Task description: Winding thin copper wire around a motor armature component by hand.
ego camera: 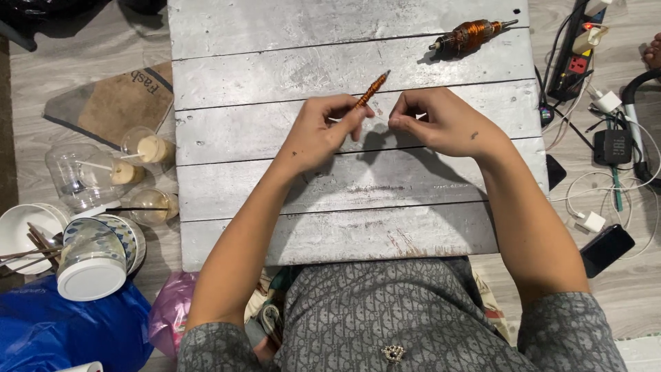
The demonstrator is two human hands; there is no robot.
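My left hand (322, 131) grips a thin rod wound with copper wire (372, 89), its tip pointing up and to the right. Beside it, my right hand (441, 122) has thumb and forefinger pinched together, apparently on a very fine wire that runs to the rod; the wire is too thin to see clearly. Both hands hover over a silver-painted wooden board (275, 193). A motor armature with copper windings (469, 36) lies at the board's far right, apart from both hands.
On the floor to the left are plastic cups (148, 148), bowls (27, 231), a lidded tub (91, 265), a blue bag (62, 331) and a brown paper bag (117, 103). On the right lie a power strip (578, 55), chargers, cables and a dark phone (606, 249).
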